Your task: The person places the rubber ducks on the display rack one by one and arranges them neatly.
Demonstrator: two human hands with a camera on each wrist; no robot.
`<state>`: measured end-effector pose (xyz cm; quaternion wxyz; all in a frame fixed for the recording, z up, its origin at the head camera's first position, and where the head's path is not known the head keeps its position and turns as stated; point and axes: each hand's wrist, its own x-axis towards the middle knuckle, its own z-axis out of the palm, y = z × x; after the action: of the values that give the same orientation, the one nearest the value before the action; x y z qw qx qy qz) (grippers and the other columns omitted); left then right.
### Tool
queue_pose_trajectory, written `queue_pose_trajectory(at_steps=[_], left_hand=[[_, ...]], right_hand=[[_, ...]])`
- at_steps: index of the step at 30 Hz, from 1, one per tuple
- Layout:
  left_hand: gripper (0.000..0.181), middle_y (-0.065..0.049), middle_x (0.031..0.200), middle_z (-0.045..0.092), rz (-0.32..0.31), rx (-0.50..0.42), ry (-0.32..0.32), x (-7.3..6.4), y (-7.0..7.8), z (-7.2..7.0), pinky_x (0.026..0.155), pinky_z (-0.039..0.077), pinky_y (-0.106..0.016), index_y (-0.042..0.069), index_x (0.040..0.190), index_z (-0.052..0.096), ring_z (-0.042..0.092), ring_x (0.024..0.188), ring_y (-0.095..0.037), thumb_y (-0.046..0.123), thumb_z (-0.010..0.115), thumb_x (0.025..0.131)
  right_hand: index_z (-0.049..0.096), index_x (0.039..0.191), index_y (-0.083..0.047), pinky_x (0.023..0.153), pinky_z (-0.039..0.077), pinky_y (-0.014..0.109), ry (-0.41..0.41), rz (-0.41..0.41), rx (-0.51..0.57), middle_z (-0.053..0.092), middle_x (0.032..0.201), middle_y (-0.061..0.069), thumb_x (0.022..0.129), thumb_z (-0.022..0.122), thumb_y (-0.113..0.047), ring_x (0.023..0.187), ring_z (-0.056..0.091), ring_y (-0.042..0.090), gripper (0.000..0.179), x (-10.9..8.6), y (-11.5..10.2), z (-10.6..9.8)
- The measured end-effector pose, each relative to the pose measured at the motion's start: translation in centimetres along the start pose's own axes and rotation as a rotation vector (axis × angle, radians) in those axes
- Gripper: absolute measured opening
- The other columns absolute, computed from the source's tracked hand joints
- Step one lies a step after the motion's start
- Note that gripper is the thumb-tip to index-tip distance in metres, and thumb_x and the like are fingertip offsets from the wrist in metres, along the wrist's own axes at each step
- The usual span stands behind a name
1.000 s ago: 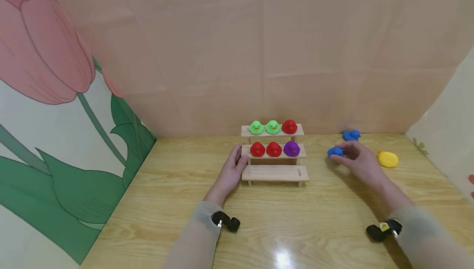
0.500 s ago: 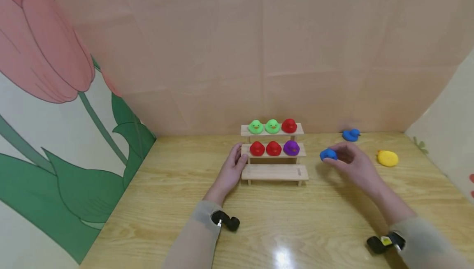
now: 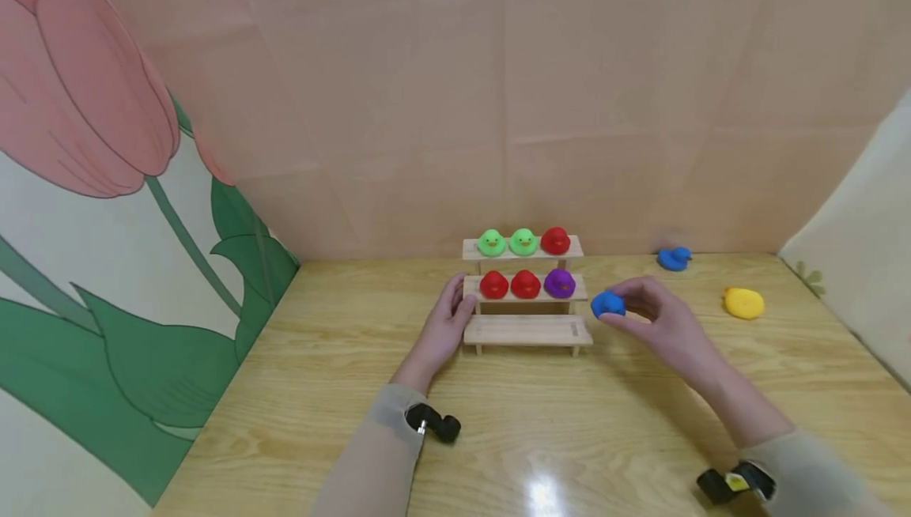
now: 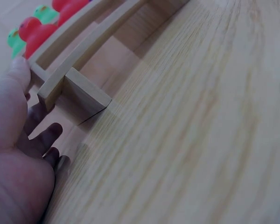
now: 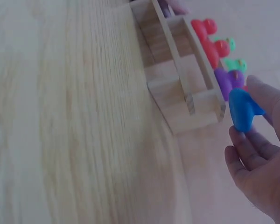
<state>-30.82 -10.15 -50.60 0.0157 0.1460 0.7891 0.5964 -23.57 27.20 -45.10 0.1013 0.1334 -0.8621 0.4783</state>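
Note:
My right hand [image 3: 665, 326] pinches a blue rubber duck [image 3: 607, 303] between thumb and fingers, held above the table just right of a three-tier wooden stand [image 3: 527, 330]. In the right wrist view, that blue duck [image 5: 242, 109] overlaps the stand's near end. My left hand [image 3: 443, 331] holds the stand's left end at the middle tier; its thumb [image 4: 19, 72] lies on the tier's end. Two green ducks [image 3: 492, 243] and a red duck [image 3: 556, 241] stand on the top tier. Two red ducks [image 3: 526, 285] and a purple duck [image 3: 560, 284] fill the middle tier. The lowest tier is bare.
Another blue duck [image 3: 674, 258] sits at the table's back edge on the right. A yellow duck [image 3: 743, 303] lies on its side in front of it. A pinkish-beige sheet [image 3: 398, 106] hangs behind the wooden table [image 3: 342, 311].
My right hand has carried the blue duck leftward, from near the other blue and yellow ducks to beside the stand. The left hand stays at the stand's left end.

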Motion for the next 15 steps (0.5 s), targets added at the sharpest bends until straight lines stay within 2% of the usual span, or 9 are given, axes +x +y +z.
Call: queue_pose_trajectory(at_steps=[8, 15], left_hand=[[0.072, -0.012, 0.173, 0.042, -0.006, 0.004, 0.004, 0.0, 0.0, -0.1, 0.129, 0.034, -0.047, 0.027, 0.175, 0.030, 0.040, 0.159, -0.025, 0.059, 0.050, 0.115], [0.069, -0.013, 0.173, 0.042, 0.004, 0.000, -0.002, 0.0, -0.1, -0.1, 0.129, 0.034, -0.048, 0.026, 0.175, 0.030, 0.039, 0.160, -0.026, 0.055, 0.050, 0.116]], right_hand=[[0.067, 0.133, -0.009, 0.100, 0.051, 0.012, -0.046, -0.043, 0.054, 0.070, 0.132, 0.008, 0.104, 0.082, -0.021, 0.119, 0.066, 0.003, 0.035, 0.1, -1.7, 1.5], [0.067, 0.132, -0.012, 0.102, 0.050, 0.013, -0.096, -0.032, 0.075, 0.070, 0.133, 0.004, 0.103, 0.083, -0.026, 0.127, 0.067, 0.024, 0.036, 0.3, -2.7, 2.8]])
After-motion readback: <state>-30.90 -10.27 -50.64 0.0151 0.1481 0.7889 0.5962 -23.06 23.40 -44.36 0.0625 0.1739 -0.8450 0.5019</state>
